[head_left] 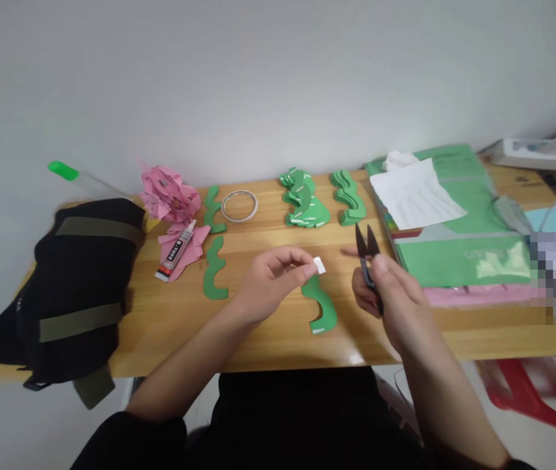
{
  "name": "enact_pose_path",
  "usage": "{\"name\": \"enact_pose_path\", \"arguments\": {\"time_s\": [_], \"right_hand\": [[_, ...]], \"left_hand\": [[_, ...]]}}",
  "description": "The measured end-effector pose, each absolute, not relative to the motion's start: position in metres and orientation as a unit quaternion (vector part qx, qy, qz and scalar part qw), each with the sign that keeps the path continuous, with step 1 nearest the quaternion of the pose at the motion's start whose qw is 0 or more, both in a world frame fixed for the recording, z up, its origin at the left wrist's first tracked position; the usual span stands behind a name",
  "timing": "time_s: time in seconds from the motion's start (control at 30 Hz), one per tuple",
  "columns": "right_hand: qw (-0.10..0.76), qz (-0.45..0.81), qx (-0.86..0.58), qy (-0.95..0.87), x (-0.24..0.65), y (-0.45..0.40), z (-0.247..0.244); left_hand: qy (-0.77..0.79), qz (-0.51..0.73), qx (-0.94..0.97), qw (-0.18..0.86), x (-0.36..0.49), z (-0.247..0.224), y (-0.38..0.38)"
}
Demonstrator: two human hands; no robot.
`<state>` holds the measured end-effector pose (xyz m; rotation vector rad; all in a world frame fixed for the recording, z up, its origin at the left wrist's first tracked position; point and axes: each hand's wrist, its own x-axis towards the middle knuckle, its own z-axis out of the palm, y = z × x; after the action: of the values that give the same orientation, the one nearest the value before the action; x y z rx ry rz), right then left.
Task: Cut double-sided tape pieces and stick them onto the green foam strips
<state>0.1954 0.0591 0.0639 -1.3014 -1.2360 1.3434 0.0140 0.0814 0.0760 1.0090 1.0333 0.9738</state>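
Observation:
Between the thumb and finger of my left hand [278, 281] is a small white piece of tape [319, 265]. Just below it, a wavy green paper cutout [325, 310] lies on the table, its upper end partly hidden by that hand; a white strip shows at its lower end. My right hand [395, 294] grips black thread snips [368, 254], blades pointing up and apart. Behind the hands lie a loose pile of green cutouts [304, 202] with white strips and a neater stack of green cutouts [349, 199]. A tape roll [240, 206] rests to their left.
At left are a black bag [81, 281], crumpled pink paper [170, 192], a glue tube [176, 251] and more green cutouts [215, 271]. On the right, white tissue [419, 192] lies on a green folder [454, 254]. A red stool [532, 391] stands below the table edge.

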Motion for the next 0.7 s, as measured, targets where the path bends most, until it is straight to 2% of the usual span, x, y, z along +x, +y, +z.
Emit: {"name": "enact_pose_path", "arguments": {"time_s": [0.13,0.37,0.7], "right_hand": [[0.403,0.644,-0.490,-0.428,0.187,0.045,0.064],[0.373,0.710,-0.418,-0.426,0.182,0.041,0.072],[0.376,0.719,-0.421,-0.406,0.180,0.044,0.076]], "left_hand": [[0.429,0.500,0.353,0.664,0.015,0.077,0.084],[0.410,0.497,0.371,0.668,0.017,0.086,0.086],[0.420,0.465,0.421,0.655,0.017,0.089,0.087]]}}
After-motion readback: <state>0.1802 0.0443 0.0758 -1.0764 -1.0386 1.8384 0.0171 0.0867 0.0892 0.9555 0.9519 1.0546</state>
